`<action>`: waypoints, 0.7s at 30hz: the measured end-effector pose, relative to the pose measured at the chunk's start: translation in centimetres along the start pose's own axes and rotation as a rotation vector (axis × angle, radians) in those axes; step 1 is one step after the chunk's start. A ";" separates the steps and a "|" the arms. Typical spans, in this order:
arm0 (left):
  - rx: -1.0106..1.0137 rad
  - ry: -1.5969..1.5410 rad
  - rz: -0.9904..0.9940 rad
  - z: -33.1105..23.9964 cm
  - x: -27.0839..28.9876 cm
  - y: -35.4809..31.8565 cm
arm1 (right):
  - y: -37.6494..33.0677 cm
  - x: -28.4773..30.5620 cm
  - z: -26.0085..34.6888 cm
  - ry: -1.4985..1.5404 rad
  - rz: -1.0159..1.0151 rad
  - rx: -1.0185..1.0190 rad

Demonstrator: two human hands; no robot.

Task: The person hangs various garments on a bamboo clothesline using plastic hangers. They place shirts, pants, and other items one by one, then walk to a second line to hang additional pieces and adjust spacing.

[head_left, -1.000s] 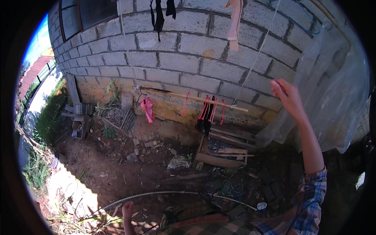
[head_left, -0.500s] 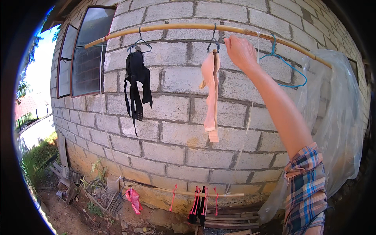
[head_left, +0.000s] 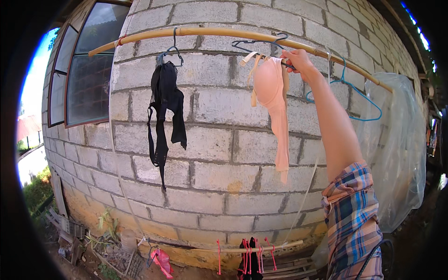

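My right hand (head_left: 298, 61) is raised to a bamboo pole (head_left: 210, 32) fixed high along a grey block wall. Its fingers are closed on the dark hanger (head_left: 254, 45) that carries a peach bra (head_left: 273, 100), at the hanger's right end. The bra hangs down from the hanger against the wall. To the left, a black bra (head_left: 164, 109) hangs on a blue-grey hanger (head_left: 171, 50) from the same pole. An empty blue hanger (head_left: 347, 95) hangs to the right of my arm. My left hand is out of view.
A window (head_left: 81, 77) with a dark frame sits at the left of the wall. Clear plastic sheeting (head_left: 396, 149) hangs at the right. A low bamboo rod (head_left: 261, 247) near the ground holds pink and black items. Debris and plants (head_left: 100, 233) lie at the wall's foot.
My view has tilted up from the ground to the pole. My right hand rose to the pole and now grips the peach bra's hanger, which has shifted to the right along the pole.
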State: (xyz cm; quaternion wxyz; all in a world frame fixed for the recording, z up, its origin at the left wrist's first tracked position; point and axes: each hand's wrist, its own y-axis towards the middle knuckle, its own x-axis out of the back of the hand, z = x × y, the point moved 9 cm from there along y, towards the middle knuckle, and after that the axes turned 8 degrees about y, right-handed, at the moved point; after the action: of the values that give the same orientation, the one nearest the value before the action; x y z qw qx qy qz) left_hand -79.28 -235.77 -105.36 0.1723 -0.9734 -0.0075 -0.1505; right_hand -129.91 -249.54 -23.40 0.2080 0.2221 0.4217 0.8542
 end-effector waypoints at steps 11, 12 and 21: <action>-0.181 -0.063 -0.170 -4.4 3.3 -8.9 | -7.8 -5.7 4.0 0.139 0.331 0.121; -0.313 -0.041 -0.269 -8.2 5.3 -9.8 | -9.9 -7.4 4.6 0.105 0.390 0.171; -1.106 0.396 -0.960 -42.5 12.2 -18.1 | -32.0 -24.1 8.7 -0.094 0.667 0.775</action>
State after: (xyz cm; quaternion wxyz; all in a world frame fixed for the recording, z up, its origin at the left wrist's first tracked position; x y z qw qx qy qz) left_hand -81.22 -233.50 -57.68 -0.4272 -0.7628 -0.3226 -0.3627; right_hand -100.07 -239.32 -49.58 -0.1548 0.4435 0.6037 0.6442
